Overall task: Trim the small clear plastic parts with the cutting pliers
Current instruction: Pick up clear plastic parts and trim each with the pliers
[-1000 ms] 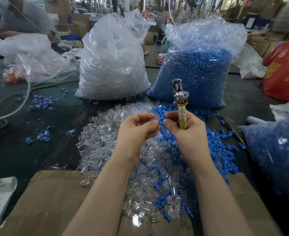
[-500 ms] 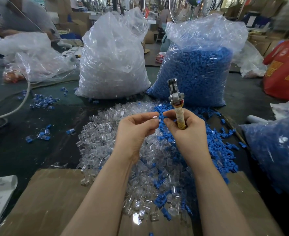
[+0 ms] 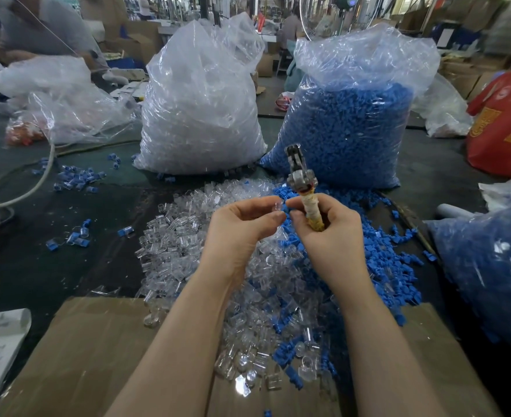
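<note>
My left hand (image 3: 242,230) pinches a small clear plastic part (image 3: 277,207) between thumb and fingertips, just above a heap of clear parts (image 3: 188,239). My right hand (image 3: 329,236) grips the cutting pliers (image 3: 301,182) by their tape-wrapped handle, metal jaws pointing up and away. Its thumb and forefinger also touch a small blue piece (image 3: 285,208) right next to the clear part. The two hands meet fingertip to fingertip over the heap.
Loose blue parts (image 3: 377,251) lie mixed into the heap's right side. Behind stand a bag of clear parts (image 3: 200,109) and a bag of blue parts (image 3: 353,121). Another blue-filled bag (image 3: 488,266) sits at right. Cardboard (image 3: 83,356) lies near me. A cable (image 3: 22,188) runs at left.
The pliers have tilted slightly left and both hands have drawn closer together, fingertips now touching around the clear part.
</note>
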Available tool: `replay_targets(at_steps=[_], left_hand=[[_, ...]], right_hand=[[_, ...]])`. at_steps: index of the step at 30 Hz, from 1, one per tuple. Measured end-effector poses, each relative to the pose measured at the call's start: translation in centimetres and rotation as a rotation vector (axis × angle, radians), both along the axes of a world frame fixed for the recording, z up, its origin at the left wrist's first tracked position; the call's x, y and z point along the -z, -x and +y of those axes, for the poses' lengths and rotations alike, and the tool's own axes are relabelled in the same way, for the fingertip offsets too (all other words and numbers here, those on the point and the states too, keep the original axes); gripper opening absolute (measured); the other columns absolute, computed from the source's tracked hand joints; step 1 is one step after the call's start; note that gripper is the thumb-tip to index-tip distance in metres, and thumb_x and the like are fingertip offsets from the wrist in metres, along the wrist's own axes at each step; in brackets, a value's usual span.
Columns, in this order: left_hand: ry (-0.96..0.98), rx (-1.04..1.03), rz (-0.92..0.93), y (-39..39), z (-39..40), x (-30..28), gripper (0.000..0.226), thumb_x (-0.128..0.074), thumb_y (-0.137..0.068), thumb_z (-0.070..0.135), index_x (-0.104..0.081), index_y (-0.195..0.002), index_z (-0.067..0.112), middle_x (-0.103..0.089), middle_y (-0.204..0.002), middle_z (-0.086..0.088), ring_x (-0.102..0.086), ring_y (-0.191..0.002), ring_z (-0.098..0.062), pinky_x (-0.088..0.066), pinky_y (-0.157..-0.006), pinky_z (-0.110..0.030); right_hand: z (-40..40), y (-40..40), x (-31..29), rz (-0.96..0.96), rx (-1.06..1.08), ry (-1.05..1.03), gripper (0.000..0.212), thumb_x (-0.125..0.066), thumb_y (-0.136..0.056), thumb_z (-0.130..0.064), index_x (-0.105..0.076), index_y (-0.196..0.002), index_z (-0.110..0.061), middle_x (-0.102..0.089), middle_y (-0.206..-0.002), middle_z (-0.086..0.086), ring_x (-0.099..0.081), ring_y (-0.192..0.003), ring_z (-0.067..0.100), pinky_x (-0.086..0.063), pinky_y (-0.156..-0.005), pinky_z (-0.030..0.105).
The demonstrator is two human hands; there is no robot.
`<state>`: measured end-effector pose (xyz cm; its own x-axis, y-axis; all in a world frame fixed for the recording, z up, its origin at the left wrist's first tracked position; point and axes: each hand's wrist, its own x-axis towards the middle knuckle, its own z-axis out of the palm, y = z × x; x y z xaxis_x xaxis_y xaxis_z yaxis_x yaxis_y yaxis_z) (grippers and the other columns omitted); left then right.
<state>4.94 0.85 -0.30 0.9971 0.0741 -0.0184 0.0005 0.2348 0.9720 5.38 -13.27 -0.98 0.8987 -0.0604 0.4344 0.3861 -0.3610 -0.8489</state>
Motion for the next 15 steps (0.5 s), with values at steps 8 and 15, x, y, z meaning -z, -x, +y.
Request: replay_targets(at_steps=[8,15], left_hand=[[-0.038,-0.025,-0.01,0.03,-0.43,-0.05,0.024,-0.078,-0.078,0.003,-0.074,-0.101,0.004,-0.076,-0.094,-0.012,-0.073,-0.094,-0.025,-0.059,-0.086,-0.032],[-0.004,-0.014,0.001,0.05,-0.38,-0.15,0.022,-0.077,-0.078,0.002,-0.075,-0.1,0.005,-0.076,-0.096,-0.011,-0.071,-0.099,-0.029,-0.059,-0.088,-0.034]], right_hand=[[-0.04,-0.03,0.15,0.018,-0.008,-0.008,0.014,-0.067,-0.089,-0.009,-0.071,-0.091,-0.022,-0.07,-0.081,-0.002,-0.065,-0.077,0.021,-0.056,-0.071,0.045],[-0.06,-0.04,-0.02,0.058,-0.052,-0.015,0.015,-0.065,-0.091,-0.008,-0.072,-0.094,-0.02,-0.07,-0.081,-0.002,-0.064,-0.075,0.019,-0.055,-0.069,0.038]])
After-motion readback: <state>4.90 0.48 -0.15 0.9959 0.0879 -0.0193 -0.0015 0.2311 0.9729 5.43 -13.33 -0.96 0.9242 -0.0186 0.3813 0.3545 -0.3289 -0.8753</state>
